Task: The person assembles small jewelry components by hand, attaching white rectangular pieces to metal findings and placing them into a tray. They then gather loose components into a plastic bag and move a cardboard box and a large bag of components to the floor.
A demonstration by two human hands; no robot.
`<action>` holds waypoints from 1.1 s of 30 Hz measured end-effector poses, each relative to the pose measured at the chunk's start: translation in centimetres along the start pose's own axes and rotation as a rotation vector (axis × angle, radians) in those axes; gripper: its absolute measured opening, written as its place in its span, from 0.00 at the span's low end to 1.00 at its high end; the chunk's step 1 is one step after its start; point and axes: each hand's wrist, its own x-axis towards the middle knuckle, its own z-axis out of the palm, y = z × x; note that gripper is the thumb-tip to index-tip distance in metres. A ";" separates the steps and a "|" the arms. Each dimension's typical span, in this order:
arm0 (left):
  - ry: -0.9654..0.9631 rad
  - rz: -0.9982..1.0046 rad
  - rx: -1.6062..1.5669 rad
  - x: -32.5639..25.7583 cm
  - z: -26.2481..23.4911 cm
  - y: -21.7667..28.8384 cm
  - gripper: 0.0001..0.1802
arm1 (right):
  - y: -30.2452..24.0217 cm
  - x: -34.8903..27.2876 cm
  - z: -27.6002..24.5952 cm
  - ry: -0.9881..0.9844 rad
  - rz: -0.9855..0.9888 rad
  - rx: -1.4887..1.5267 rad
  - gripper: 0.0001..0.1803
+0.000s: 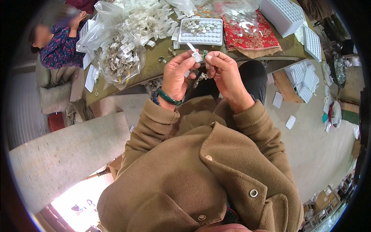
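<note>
My left hand (176, 75) pinches a small white plastic case (197, 57) between thumb and fingers, and a white flap sticks up from it. Close beside it, my right hand (227, 73) grips a small green circuit board (205, 53) at the fingertips. The two parts are almost touching; whether they are joined, I cannot tell. Below the fingers hangs a tangle of thin greyish wire-like pieces (201, 78), partly hidden by the hands. A dark green bangle (169, 96) circles my left wrist. Both hands are above the table's near edge.
On the table (154, 63) lie a heap of white plastic cases (145, 21), a clear bag (133, 69) of small parts, and a white tray (201, 43) with round discs. A red patterned cloth (266, 40) lies right. A cardboard box (286, 86) holds trays. Another person (63, 46) sits left.
</note>
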 end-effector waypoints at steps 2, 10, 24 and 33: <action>-0.001 0.031 0.015 0.0 0.2 0.1 0.17 | 0.0 0.0 0.0 0.008 0.009 -0.015 0.03; 0.020 0.053 0.123 0.5 0.6 -0.3 0.17 | 0.2 0.1 -0.2 0.010 -0.084 -0.170 0.04; 0.109 0.268 0.598 1.0 2.1 -1.1 0.15 | -0.4 0.7 -0.5 0.006 -0.234 -0.404 0.03; 0.117 0.360 0.469 1.4 2.0 -2.4 0.15 | -1.1 0.7 -0.8 -0.034 -0.184 -0.470 0.03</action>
